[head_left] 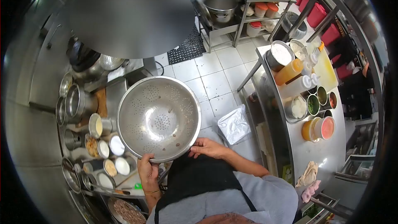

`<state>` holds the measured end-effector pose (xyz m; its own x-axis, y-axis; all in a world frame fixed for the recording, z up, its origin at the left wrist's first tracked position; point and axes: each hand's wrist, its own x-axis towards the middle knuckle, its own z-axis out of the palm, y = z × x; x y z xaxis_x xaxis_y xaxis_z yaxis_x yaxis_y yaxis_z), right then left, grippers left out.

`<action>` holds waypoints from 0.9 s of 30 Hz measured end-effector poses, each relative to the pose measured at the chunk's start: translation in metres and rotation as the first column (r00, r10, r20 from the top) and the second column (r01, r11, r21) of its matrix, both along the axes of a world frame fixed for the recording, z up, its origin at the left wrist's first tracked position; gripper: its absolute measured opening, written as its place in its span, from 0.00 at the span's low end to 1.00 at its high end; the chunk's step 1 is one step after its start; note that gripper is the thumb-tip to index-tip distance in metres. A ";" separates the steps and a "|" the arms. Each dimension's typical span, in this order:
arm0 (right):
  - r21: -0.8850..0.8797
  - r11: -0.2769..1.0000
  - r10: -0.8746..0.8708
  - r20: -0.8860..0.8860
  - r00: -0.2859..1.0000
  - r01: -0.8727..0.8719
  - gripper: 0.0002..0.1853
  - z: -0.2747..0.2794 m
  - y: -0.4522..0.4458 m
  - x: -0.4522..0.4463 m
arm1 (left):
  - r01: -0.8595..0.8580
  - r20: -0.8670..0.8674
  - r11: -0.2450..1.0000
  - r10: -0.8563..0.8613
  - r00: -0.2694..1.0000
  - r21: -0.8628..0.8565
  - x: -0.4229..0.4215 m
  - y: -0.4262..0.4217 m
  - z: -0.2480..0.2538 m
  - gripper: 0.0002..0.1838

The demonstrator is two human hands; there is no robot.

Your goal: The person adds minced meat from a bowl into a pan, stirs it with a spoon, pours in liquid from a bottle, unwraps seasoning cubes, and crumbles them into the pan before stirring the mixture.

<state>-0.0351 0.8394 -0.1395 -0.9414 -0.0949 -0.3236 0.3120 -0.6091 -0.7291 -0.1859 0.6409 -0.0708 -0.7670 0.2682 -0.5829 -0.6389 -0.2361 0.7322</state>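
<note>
1. Two hands on the rim, and the left hand (pixel 149 168) has it clamped between six and seven o'clock; its fingers disappear underneath.
2. Over at between four and five, the right hand (pixel 206 148) is closed on the same edge, fingers curled in against the metal; how tightly they wrap below is hidden.
3. One colander (pixel 159 127) between them, a big one, mouth up, just left of centre in front of the black apron (pixel 199 178). A few dark bits cling inside!
4. Round to three o'clock of it, well apart: one foil-covered item (pixel 234 124).
5. Further out, between two and three, at least three squeeze bottles (pixel 290 72) crowd the right-hand counter (pixel 317 157), one of them orange.
6. Same counter, between three and four: two cloths, one beige cloth (pixel 307 174), one pink cloth (pixel 311 191).
7. Up at one o'clock, one large pot (pixel 221 6); just past it, three red-lidded tubs (pixel 260 11).
8. And at eight, near the rim, several small containers (pixel 117 145), partly overlapping, so no sure count.
</note>
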 end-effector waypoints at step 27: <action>0.586 0.769 -0.565 0.436 0.700 0.256 0.22 -0.119 0.397 -0.175 | 0.470 0.154 0.870 -0.490 0.858 0.150 -0.331 0.438 -0.055 0.21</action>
<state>-0.2102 1.2360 -0.2581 -0.4680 0.5560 -0.6869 0.5486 -0.4266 -0.7190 -0.5168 1.0789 -0.1259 -0.4117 0.6418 -0.6470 -0.8107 0.0663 0.5817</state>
